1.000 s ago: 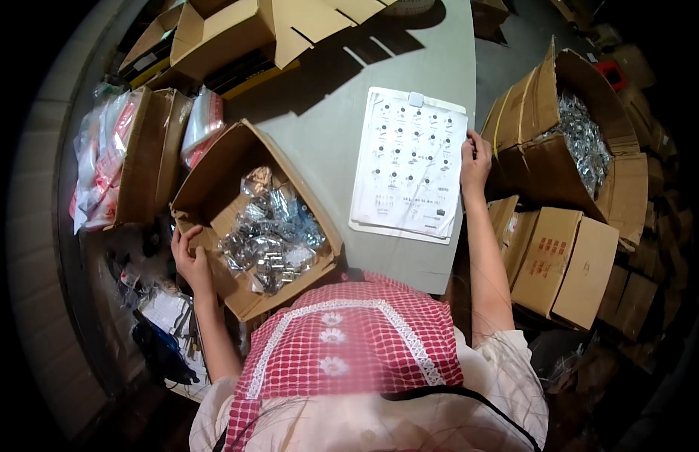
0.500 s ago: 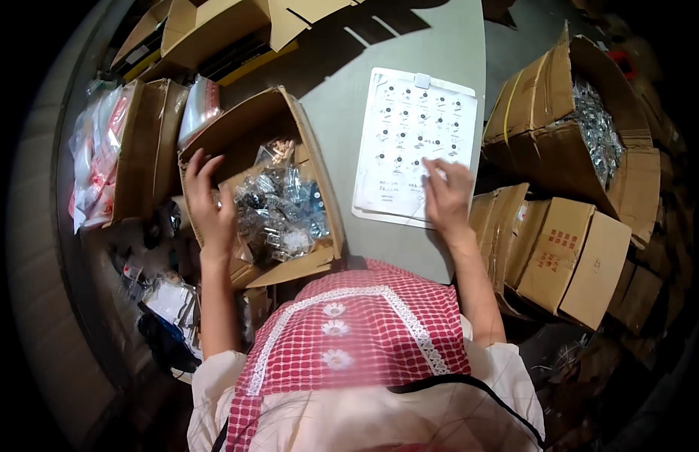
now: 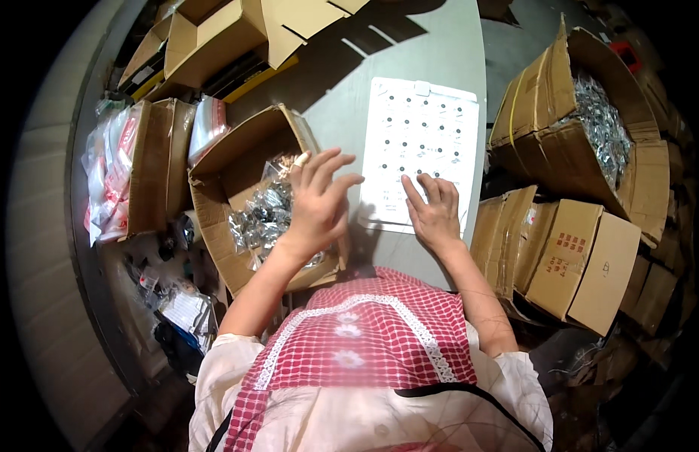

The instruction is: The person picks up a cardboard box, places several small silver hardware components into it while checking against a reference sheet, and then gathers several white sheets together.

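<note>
My left hand (image 3: 317, 202) hovers over the right side of an open cardboard box (image 3: 206, 213), with its fingers spread. Something pale sits at one of its fingertips; I cannot tell what. Inside the box lie small clear bags of metal parts (image 3: 260, 218), partly hidden by that hand. My right hand (image 3: 438, 213) rests on the lower part of a white clipboard (image 3: 422, 89), fingers apart and holding nothing. Clipped to it is a printed sheet (image 3: 413, 132) with rows of small part pictures.
The grey table (image 3: 342, 113) carries the clipboard and box. Folded plastic bags (image 3: 112, 173) fill a carton at left. On the right stand a big carton of bagged metal parts (image 3: 599, 124) and a smaller carton (image 3: 568, 256). Opened cartons (image 3: 221, 34) lie at the far left.
My left hand has swung right from the box's left side to its right side. My right hand has shifted slightly down and left, its fingers now spread on the sheet.
</note>
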Demonstrator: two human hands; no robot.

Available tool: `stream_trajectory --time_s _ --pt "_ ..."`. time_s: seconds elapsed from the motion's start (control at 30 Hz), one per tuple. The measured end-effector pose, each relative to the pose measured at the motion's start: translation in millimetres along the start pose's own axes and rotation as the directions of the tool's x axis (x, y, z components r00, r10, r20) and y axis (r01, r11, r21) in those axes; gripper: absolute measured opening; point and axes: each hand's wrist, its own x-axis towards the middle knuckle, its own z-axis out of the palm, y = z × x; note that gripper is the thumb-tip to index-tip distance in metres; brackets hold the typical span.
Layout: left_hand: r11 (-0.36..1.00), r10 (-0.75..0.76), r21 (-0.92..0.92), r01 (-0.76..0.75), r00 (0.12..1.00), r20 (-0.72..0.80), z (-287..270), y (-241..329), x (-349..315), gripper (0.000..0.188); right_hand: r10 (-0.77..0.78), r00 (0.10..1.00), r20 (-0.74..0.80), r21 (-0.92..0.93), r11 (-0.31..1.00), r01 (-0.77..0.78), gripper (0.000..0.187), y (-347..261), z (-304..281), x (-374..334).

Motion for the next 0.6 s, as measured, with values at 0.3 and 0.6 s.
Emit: stream_trajectory --time_s 0.3,0.6 --pt "0.999 0.053 -0.019 -0.050 0.966 0.252 23.6 13.0 17.8 0.036 0.011 1.000 0.013 -0.005 1.000 -0.011 0.053 0.2 -2.6 3.3" --pt "0.930 -0.020 0.316 -0.187 0.833 0.553 42.2 17.7 12.8 0.039 0.020 1.000 0.009 -0.004 1.000 -0.020 0.051 1.3 -0.6 1.4"
